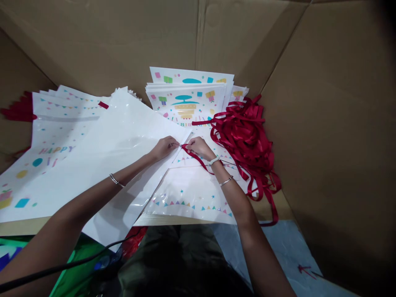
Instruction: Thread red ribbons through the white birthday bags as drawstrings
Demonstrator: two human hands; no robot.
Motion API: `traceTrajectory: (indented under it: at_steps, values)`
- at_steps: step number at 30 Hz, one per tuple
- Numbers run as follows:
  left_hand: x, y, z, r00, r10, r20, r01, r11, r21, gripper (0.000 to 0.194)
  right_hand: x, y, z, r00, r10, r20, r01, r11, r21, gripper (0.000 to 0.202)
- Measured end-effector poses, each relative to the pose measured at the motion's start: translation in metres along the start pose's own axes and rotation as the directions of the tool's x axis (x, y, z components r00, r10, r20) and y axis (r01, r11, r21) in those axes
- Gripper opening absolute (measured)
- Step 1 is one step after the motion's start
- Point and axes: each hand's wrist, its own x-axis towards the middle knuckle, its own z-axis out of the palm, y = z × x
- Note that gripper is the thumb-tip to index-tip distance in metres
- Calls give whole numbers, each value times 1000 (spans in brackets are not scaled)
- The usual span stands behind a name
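Observation:
My left hand (167,147) pinches the edge of a large white sheet (117,123) near its right corner. Just beside it, my right hand (199,147) is closed on the end of a red ribbon (198,159). The fingertips of both hands nearly meet where ribbon and sheet edge come together. A small shiny spot shows between them, too small to make out. From my right hand the ribbon curves down over printed sheets (188,187) with bunting and stars. A tangled pile of red ribbons (244,130) lies to the right.
Printed birthday sheets (185,107) are stacked at the back against a cardboard wall (173,33). More printed sheets (58,140) lie at left, with red ribbon ends (20,108) beside them. A black cable (77,262) crosses the lower left, above a green container (74,264).

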Motion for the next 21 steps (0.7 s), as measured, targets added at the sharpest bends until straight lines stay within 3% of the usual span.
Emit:
traceTrajectory:
  at_steps: [5,13,21]
  values:
    - [-4,-3,-2,997,69,-45,-66,995,71,35,1,-1,-1,998,58,16,-57,997,-57,20]
    - [-22,-12,-7,964,257,73,-263,961,81,44,10,-7,5,993,92,80,-84,991,-101,27]
    - [-30,-5,-10,965,229,124,-252,940,228,48,9,-20,3,993,71,91,-59,990,-128,32]
